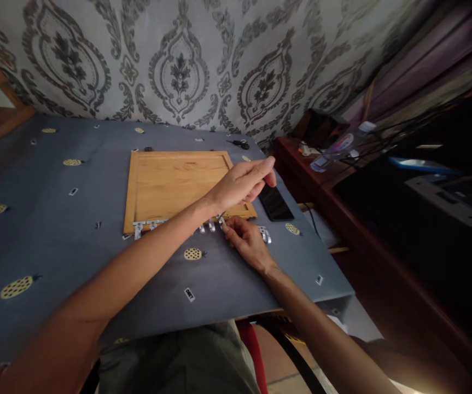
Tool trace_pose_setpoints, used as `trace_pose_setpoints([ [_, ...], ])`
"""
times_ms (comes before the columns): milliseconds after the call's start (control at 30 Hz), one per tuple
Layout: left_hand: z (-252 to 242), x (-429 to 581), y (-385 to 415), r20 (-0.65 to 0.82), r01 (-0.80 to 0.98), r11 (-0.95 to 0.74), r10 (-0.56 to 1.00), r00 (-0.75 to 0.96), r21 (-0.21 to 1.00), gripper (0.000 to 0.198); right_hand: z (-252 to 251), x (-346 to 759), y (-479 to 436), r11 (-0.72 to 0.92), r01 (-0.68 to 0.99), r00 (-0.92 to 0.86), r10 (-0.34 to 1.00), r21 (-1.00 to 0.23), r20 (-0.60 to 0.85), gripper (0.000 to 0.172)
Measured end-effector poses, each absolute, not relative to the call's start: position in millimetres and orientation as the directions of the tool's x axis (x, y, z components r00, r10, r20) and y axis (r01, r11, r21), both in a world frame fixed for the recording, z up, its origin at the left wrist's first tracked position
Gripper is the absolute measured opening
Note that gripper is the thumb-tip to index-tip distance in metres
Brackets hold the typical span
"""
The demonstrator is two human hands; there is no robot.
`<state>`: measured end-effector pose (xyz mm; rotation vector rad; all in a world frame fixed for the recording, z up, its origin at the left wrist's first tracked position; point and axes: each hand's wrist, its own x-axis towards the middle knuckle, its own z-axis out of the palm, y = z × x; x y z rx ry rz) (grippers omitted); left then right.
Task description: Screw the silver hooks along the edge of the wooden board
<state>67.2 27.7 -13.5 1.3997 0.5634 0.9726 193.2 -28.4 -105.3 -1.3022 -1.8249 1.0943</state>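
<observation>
The left hand (pixel 242 186), arm crossed over, hovers with fingers pressed together. The right hand (pixel 247 241) pinches the hook rail (pixel 153 223) at the board's (pixel 174 183) near edge, where a nudge could skew it.

Panel (pixel 178 183) on the table (pixel 55 224), hook rail (pixel 153 224) along its near edge, phone (pixel 275 203) just right, scissors (pixel 240 144) behind.

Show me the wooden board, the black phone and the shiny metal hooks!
Flat light-brown wooden board (pixel 165 186): head view, its bare middle panel.
Flat black phone (pixel 275 203): head view, middle of its dark screen.
Silver metal hook rail (pixel 152 222): head view, its left end.
</observation>
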Motion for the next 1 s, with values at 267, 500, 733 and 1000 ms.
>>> trace_pose_setpoints([
  [267, -18, 63, 22, 0.358, -0.127, -0.335, 0.884, 0.301, 0.934, 0.036, -108, 193, -28, 0.171, 0.419, -0.302, 0.953, -0.892, 0.041, 0.036],
  [500, -16, 63, 16, 0.327, -0.145, -0.295, 0.885, 0.331, 0.944, 0.031, -106, 193, -29, 0.159, 0.422, -0.302, 0.953, -0.892, 0.027, 0.037],
  [733, -16, 59, 20, 0.313, -0.214, -0.249, 0.880, 0.357, 0.945, 0.031, -109, 195, -29, 0.202, 0.452, -0.317, 0.947, -0.869, 0.055, 0.038],
  [1000, -17, 59, 24, 0.290, -0.189, -0.234, 0.883, 0.369, 0.954, 0.033, -109, 195, -28, 0.215, 0.475, -0.324, 0.944, -0.853, 0.058, 0.036],
])
